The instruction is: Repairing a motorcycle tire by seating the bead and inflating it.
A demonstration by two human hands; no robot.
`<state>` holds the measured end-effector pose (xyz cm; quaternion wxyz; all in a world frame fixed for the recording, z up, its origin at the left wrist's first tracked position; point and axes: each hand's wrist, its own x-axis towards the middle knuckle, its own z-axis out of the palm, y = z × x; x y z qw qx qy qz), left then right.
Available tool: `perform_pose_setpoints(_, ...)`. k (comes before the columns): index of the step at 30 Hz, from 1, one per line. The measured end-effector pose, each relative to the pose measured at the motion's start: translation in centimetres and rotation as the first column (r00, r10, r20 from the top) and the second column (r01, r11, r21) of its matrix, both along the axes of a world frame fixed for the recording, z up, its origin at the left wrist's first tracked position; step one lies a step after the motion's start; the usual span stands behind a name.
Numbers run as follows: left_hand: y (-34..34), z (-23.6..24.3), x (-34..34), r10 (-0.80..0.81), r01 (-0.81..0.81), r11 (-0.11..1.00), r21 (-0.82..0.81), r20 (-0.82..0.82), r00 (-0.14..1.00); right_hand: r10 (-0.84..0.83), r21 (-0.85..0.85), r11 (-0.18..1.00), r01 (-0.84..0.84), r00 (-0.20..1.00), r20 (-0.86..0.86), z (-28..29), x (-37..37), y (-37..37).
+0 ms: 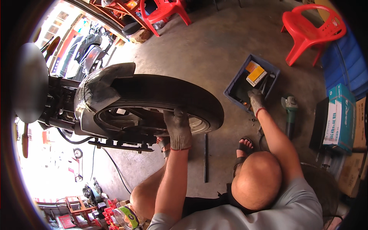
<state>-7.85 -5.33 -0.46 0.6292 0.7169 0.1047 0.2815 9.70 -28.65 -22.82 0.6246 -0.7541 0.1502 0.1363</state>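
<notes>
The large front motorcycle wheel with its thick black rubber tyre [168, 90] is standing before the crouching person, its rear part sitting under a scuffed dark-grey plastic mudguard [96, 90]. The left hand, in a grey knitted work glove with a red cuff edge [178, 130], is resting against the near side of the wheel at the pale metal rim [201, 124]; its fingers are partly disappearing among the dark spokes, so whether they are closing around anything cannot be told. The right hand, in a matching grey knitted glove [257, 101], is lying inside a shallow blue-grey plastic tray [233, 82] on the floor, near a yellow-and-white cardboard packet [257, 76] and a long metal tool [264, 85]; its fingertips are pointing away from the camera, and it is not showing whether it is holding something. A green-bodied angle grinder [291, 115] is lying beside the tray. The wheel is probably going to be feeling heavy and rigid, the tyre stiff and grippy rather than slippery, with little looking fragile; the rim and spokes are offering the surest hold for one hand, the opposite tyre sides for two.
</notes>
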Motion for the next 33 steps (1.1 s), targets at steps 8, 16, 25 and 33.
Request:
perform_pose_setpoints(8,-0.9,0.0,-0.5,0.028,-0.029,0.998,0.047,0.039,0.999,0.625,-0.17,0.677,-0.716,0.437,0.647,14.8,-10.0,5.2)
perform_pose_setpoints(16,-0.3,0.8,-2.0,0.03,0.008,0.99,0.141,-0.269,0.963,0.495,0.063,0.725,-0.685,0.584,0.643,15.5,-11.5,6.7)
perform_pose_setpoints(25,0.5,4.7,-3.1,-0.077,0.088,0.989,-0.118,0.096,0.992,0.453,-0.177,0.753,-0.634,0.303,0.839,20.8,-11.6,7.2)
perform_pose_setpoints(33,1.6,5.6,-2.4,-0.006,0.077,0.941,-0.33,0.21,0.978,0.356,-0.109,0.795,-0.597,0.313,0.88,24.4,-10.9,9.0)
